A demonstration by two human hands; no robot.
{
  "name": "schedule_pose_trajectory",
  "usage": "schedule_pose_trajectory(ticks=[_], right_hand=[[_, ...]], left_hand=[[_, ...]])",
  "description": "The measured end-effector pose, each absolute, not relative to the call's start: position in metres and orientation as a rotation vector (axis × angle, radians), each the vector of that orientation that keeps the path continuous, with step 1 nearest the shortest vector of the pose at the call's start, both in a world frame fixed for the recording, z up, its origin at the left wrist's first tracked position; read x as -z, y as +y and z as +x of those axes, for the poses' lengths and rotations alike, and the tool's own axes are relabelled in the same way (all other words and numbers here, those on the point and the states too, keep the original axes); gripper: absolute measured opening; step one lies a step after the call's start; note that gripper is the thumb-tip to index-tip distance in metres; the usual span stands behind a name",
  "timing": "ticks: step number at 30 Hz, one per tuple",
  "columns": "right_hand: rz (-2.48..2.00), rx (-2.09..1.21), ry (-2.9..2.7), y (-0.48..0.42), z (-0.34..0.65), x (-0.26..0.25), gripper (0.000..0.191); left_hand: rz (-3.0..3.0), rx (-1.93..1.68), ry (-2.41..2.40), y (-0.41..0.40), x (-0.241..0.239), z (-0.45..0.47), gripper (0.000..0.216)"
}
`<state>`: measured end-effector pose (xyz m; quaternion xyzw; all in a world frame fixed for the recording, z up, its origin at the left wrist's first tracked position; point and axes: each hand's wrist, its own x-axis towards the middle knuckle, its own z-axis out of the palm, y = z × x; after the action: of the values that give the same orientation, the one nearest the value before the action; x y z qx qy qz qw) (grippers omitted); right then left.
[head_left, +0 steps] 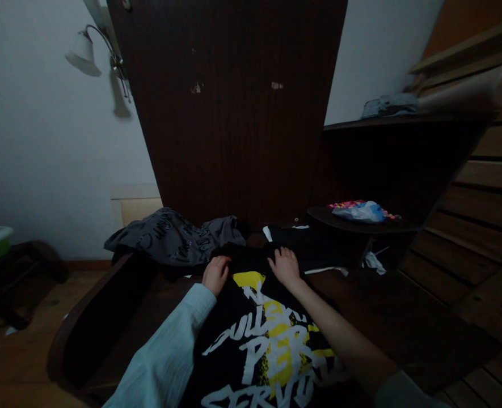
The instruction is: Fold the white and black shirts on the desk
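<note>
A black T-shirt (276, 345) with large white lettering and yellow patches lies spread out in front of me. My left hand (216, 275) is at the upper left of its print, fingers bent in and closed on the black cloth; the fingertips are partly hidden. Across from it, my right hand (285, 266) rests on the upper right of the shirt, fingers stretched out over the fabric. Just beyond my left hand is a crumpled dark grey garment (174, 235) with black lettering. Dark folded cloth (319, 249) with white edges lies past my right hand.
A dark wooden panel (233, 124) stands upright behind the clothes. On the right, a corner shelf (365, 226) holds a plastic bag (359, 212). The dark furniture's raised curved side (89, 317) is on my left. A wall lamp (84, 55) hangs at upper left.
</note>
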<state>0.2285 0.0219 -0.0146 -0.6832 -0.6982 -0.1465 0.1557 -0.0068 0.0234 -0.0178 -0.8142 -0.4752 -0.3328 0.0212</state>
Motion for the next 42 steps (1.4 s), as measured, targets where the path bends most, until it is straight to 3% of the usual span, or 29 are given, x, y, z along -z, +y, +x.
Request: schedule_pose_trajectory(ticks=[5,12,16,20,27,36,39,42], right_hand=[[-1.737,0.470,-2.042,0.023,0.233,0.020,0.041],[-1.824,0.390,-2.128,0.023,0.233,0.019,0.037],[-1.831,0.393,-2.133,0.021,0.233,0.018,0.037],[-1.857,0.360,-2.153,0.021,0.233,0.016,0.036],[-1.843,0.247,-2.090,0.012,0.212,-0.013,0.031],[-1.415,-0.434,-2.381,-0.019,0.131,-0.018,0.015],[-1.307,-0.641,-2.351,-0.033,0.112,-0.018,0.020],[-0.949,-1.058,-2.311,-0.052,0.092,-0.025,0.031]], left_hand=[[-2.424,1.074,-1.529,0.031,0.022,-0.009,0.035],[-2.443,1.062,-1.620,0.037,0.007,-0.030,0.032],[-2.356,0.880,-2.025,0.037,-0.009,-0.058,0.023],[-2.458,0.553,-2.359,0.036,-0.012,-0.072,0.033],[-2.679,0.541,-2.404,0.039,-0.002,-0.068,0.032],[-2.554,0.469,-2.456,0.036,-0.004,-0.056,0.038],[-2.480,0.380,-2.444,0.037,-0.026,-0.053,0.036],[-2.361,0.400,-2.365,0.047,-0.062,-0.047,0.030]])
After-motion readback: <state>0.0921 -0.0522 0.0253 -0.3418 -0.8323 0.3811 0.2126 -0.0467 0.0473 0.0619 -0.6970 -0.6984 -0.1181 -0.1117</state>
